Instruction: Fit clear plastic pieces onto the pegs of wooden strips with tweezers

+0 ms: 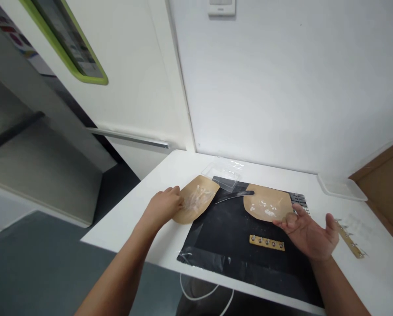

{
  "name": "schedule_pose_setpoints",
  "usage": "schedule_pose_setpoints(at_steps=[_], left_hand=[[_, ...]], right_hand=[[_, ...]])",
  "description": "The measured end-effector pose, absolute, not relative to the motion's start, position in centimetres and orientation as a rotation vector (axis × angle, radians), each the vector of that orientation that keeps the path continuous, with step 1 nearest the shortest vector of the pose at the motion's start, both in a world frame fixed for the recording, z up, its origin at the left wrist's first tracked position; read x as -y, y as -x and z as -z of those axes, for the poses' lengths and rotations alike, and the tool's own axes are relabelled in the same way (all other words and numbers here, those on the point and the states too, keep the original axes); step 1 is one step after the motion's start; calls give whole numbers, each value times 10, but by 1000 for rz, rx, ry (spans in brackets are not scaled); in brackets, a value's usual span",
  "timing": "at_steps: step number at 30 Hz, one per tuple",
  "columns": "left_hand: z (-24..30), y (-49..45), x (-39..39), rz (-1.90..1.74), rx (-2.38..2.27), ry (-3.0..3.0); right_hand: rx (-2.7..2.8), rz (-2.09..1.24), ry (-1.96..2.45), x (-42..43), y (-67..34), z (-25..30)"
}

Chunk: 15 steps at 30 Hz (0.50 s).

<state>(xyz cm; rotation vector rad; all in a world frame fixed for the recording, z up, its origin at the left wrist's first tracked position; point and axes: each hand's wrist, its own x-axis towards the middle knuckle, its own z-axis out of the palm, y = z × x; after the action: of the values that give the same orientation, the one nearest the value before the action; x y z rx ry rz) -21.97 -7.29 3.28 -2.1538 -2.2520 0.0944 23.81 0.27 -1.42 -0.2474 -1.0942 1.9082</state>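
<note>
on black plastic mat atop white table: left hand, fingers resting unclenched on thin soft tan leather piece at mat edge, whitish smear looks slippery, take dry rim; right hand open, fingers spread, released, just beside second tan leather piece.

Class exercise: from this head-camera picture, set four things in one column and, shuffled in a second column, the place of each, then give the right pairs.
Things:
1. left hand
2. studded tan strip
3. tan piece dotted with white blobs
4. shallow white tray

Places:
A. far edge of the white table, beyond the right hand
B. on the black mat, nearer the person than the dark spatula
C. touching a tan piece smeared with something clear
D. on the mat's far part, right of the spatula

Pairs: 1-C, 2-B, 3-D, 4-A
</note>
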Motion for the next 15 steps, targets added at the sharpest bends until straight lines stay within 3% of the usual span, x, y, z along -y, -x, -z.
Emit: schedule_pose_setpoints(at_steps=[5,11,15], left_hand=[[-54,205,85,151,2234,2209],[-79,148,74,1224,2096,2516],[-82,94,45,1607,2151,2754]], right_hand=[[1173,-1918,212,0,-234,9],[1251,-1893,195,1,-230,6],[1442,-1750,323,-2,-226,9]])
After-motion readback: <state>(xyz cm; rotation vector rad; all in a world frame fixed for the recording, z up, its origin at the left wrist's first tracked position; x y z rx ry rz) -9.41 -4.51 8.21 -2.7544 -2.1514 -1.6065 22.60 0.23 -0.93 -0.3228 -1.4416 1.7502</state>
